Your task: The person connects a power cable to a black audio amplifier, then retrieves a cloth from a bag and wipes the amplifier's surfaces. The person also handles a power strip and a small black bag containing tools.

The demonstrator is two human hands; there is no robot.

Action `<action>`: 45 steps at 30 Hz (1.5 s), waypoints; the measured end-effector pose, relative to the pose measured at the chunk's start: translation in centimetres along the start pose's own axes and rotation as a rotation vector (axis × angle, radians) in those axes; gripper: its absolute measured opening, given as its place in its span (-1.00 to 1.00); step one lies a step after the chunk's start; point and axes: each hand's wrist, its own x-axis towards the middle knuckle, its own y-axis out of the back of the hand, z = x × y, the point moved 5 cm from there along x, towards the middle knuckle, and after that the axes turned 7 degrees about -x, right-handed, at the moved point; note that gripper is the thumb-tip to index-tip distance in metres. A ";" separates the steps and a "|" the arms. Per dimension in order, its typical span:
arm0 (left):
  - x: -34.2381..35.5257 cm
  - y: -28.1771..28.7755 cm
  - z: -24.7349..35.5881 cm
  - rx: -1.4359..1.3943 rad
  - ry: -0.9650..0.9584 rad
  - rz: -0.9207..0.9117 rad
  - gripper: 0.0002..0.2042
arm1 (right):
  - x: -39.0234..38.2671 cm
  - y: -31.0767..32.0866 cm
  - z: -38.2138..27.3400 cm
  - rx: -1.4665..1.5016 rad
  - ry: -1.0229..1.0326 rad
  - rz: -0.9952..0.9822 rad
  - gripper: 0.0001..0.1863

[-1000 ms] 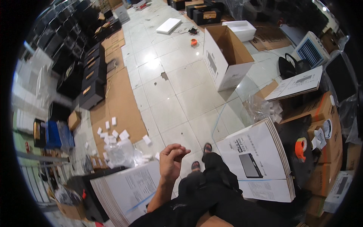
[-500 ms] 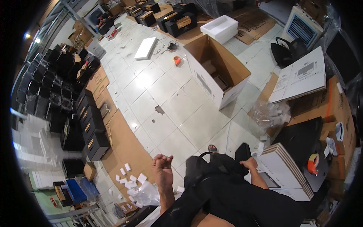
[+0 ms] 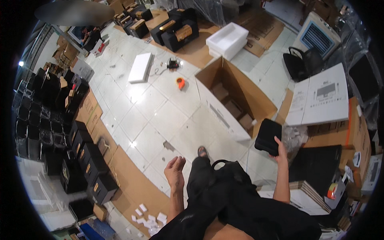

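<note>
Head view: the right hand (image 3: 281, 150) grips a black case (image 3: 268, 135) by its near end; an open carton (image 3: 224, 118) stands ahead and leftward of it. The left hand (image 3: 175, 172) hangs loosely half-open above the tiled floor (image 3: 192, 136).

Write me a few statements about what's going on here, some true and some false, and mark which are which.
1. The right hand holds a black case. True.
2. The left hand grips a roll of orange tape. False: that hand looks empty, and the tape lies on the tiled floor.
3. The large cardboard box, white outside and brown inside, is open at the top. True.
4. The flat white foam slab lies inside that box. False: it lies on the floor, left of the tape.
5. Small white foam blocks lie scattered at the lower left. True.
</note>
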 end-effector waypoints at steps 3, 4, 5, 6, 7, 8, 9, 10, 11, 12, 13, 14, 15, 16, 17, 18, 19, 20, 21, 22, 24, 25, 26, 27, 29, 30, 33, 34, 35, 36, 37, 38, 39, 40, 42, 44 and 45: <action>8.7 -1.9 1.7 0.232 0.000 -0.001 -0.74 | 3.4 -4.5 -2.5 0.135 -0.067 -0.153 -0.43; 10.9 -1.9 2.1 0.321 0.018 0.006 -0.73 | 4.2 -6.0 -2.8 0.199 -0.105 -0.177 -0.43; 13.1 -1.8 2.6 0.409 0.025 0.037 -0.70 | 5.2 -7.6 -3.5 0.173 -0.142 -0.159 -0.46; 15.3 -1.5 3.0 0.485 0.027 0.068 -0.70 | 6.4 -9.3 -4.2 0.216 -0.149 -0.204 -0.49; 17.3 -0.2 3.0 0.558 0.038 0.101 -0.71 | 8.3 -11.2 -4.7 0.293 -0.171 -0.251 -0.50; 18.9 1.5 2.9 0.636 0.054 0.133 -0.71 | 10.9 -12.5 -4.3 0.300 -0.206 -0.240 -0.49; 20.4 3.8 2.6 0.679 0.038 0.198 -0.75 | 11.7 -14.4 -5.4 0.289 -0.264 -0.201 -0.48; 21.5 6.5 2.1 0.666 0.043 0.222 -0.75 | 13.5 -15.5 -5.5 0.225 -0.327 -0.191 -0.44; 22.7 9.2 1.6 0.651 0.044 0.240 -0.76 | 15.6 -16.6 -5.6 0.233 -0.352 -0.156 -0.43; 23.4 12.1 1.0 0.753 0.094 0.277 -0.75 | 17.5 -17.6 -5.3 0.231 -0.382 -0.124 -0.41; 23.4 14.7 1.4 0.858 0.136 0.320 -0.75 | 19.2 -18.7 -4.8 0.230 -0.407 -0.106 -0.40; 22.8 15.9 2.1 1.017 0.257 0.326 -0.69 | 21.6 -19.8 -4.5 0.235 -0.421 -0.091 -0.39; 22.1 16.4 3.0 1.146 0.356 0.326 -0.70 | 24.4 -21.1 -3.3 0.242 -0.439 -0.125 -0.31; 20.6 16.6 3.6 1.233 0.448 0.342 -0.70 | 26.0 -22.5 -1.6 0.196 -0.493 -0.127 -0.28; 19.2 16.7 3.7 1.296 0.547 0.347 -0.70 | 28.0 -23.8 -0.9 0.145 -0.531 -0.124 -0.24; 18.6 16.1 3.7 1.322 0.591 0.370 -0.70 | 30.7 -25.1 -1.1 0.099 -0.551 -0.124 -0.20; 17.0 15.6 3.6 1.332 0.633 0.413 -0.70 | 32.4 -26.7 -1.2 0.076 -0.552 -0.140 -0.10; 17.2 14.4 3.8 1.368 0.665 0.439 -0.71 | 33.2 -28.2 -1.9 0.034 -0.561 -0.140 -0.07; 18.1 12.9 4.4 1.402 0.677 0.466 -0.71 | 36.2 -29.2 0.9 0.030 -0.602 -0.107 -0.08; 19.0 11.3 5.1 1.437 0.683 0.486 -0.71 | 39.6 -30.1 4.3 0.021 -0.640 -0.074 -0.09; 21.0 8.8 6.3 1.507 0.675 0.514 -0.71 | 44.1 -32.2 7.9 -0.034 -0.615 -0.105 0.03; 22.0 7.4 6.9 1.539 0.669 0.528 -0.72 | 47.1 -33.0 9.4 -0.063 -0.603 -0.123 0.10; 23.4 5.8 7.6 1.578 0.672 0.527 -0.72 | 51.0 -32.8 11.9 -0.124 -0.597 -0.010 -0.03; 25.0 4.9 8.0 1.615 0.692 0.513 -0.72 | 54.0 -31.9 15.9 -0.186 -0.598 0.117 -0.16; 26.0 3.9 8.0 1.644 0.696 0.532 -0.72 | 56.3 -32.7 17.3 -0.389 -0.434 0.033 -0.03; 25.6 3.5 8.4 1.653 0.672 0.559 -0.73 | 54.1 -34.3 12.9 -0.380 -0.443 -0.007 0.04; 28.4 0.7 10.2 1.720 0.693 0.510 -0.73 | 50.6 -33.0 13.4 -0.670 -0.650 -0.134 -0.23; 28.9 0.3 10.7 1.727 0.698 0.500 -0.73 | 49.4 -32.5 14.3 -0.744 -0.660 -0.130 -0.25; 29.4 0.0 11.0 1.725 0.695 0.491 -0.74 | 47.8 -31.8 14.8 -0.820 -0.662 -0.121 -0.26; 29.8 -0.1 11.3 1.719 0.695 0.476 -0.74 | 46.5 -31.1 16.0 -0.903 -0.654 -0.113 -0.28; 30.3 0.0 11.5 1.706 0.698 0.461 -0.74 | 45.9 -29.8 17.3 -0.991 -0.638 -0.094 -0.30; 31.0 -0.1 12.0 1.698 0.653 0.427 -0.74 | 45.5 -29.2 18.4 -1.038 -0.601 -0.069 -0.32; 32.9 0.4 11.8 1.678 0.717 0.378 -0.74 | 46.6 -24.7 24.1 -0.902 -0.532 0.062 -0.36; 33.3 1.5 11.9 1.643 0.700 0.371 -0.74 | 46.8 -25.8 22.0 -0.741 -0.404 0.118 -0.40; 30.1 5.6 11.5 1.523 0.627 0.438 -0.75 | 43.4 -29.2 9.0 -1.097 -0.298 -0.057 -0.42; 31.3 7.5 11.6 1.435 0.634 0.429 -0.75 | 40.3 -28.7 1.6 -1.065 -0.196 0.099 -0.40; 32.5 8.4 12.2 1.405 0.637 0.421 -0.75 | 40.6 -27.5 1.1 -1.073 -0.270 0.105 -0.41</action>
